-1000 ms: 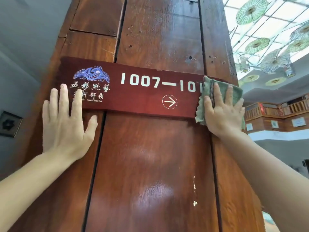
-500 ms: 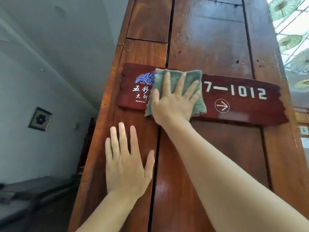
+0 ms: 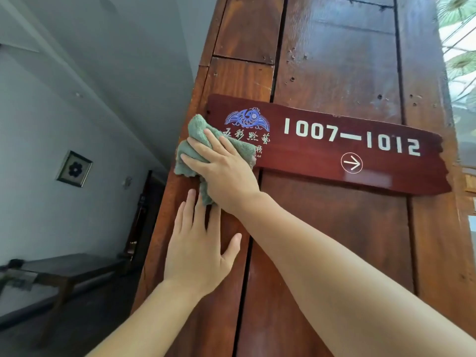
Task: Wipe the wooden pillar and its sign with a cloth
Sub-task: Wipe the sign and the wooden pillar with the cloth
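Observation:
A tall wooden pillar (image 3: 334, 60) of dark reddish planks fills the right half of the view. Across it hangs a dark red sign (image 3: 322, 155) with a blue emblem, white characters, "1007—1012" and a circled arrow. My right hand (image 3: 224, 171) presses a crumpled green cloth (image 3: 195, 143) against the sign's lower left end and the pillar's left edge. The cloth hides part of the small characters. My left hand (image 3: 198, 243) lies flat on the pillar just below, fingers spread, its fingertips touching the cloth's hanging corner.
Left of the pillar is a grey wall with a small framed picture (image 3: 74, 168). A low dark bench (image 3: 51, 274) stands at the lower left, with a dark doorway (image 3: 144, 215) behind the pillar's edge. Green paper parasols (image 3: 458, 11) hang under a bright ceiling at the right.
My right hand swept the cloth leftward along the sign, from its right end to its left end. My left hand dropped lower on the pillar. The view shifted left.

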Demonstrator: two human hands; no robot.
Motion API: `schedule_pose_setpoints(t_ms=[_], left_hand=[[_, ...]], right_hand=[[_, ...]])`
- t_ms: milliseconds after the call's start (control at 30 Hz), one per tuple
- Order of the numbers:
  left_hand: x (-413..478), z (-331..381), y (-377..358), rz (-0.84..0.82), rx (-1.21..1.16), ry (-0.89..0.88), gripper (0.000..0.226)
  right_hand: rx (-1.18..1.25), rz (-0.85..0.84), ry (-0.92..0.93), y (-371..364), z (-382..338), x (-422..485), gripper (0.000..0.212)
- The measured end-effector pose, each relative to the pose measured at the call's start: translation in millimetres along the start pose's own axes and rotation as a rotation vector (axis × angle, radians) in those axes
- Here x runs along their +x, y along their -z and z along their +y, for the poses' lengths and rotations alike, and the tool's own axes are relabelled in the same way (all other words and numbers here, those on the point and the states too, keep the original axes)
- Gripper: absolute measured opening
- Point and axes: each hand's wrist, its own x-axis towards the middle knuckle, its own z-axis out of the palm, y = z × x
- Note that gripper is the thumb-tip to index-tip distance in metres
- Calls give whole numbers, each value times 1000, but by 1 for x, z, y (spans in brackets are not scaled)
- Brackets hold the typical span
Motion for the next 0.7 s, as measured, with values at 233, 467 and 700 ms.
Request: schedule_pose_setpoints(t_ms=[233, 467, 700], left_hand=[[-29, -12, 40, -59, -692, 263, 59], [-95, -3, 81, -288, -1833, 1139, 42], [-188, -19, 74, -674, -1701, 1413, 42]], right_hand=[[784, 51, -343, 8, -61, -65, 68], [1247, -91, -609, 32, -132, -142, 94], [1596, -356, -1006, 49, -175, -217, 89]])
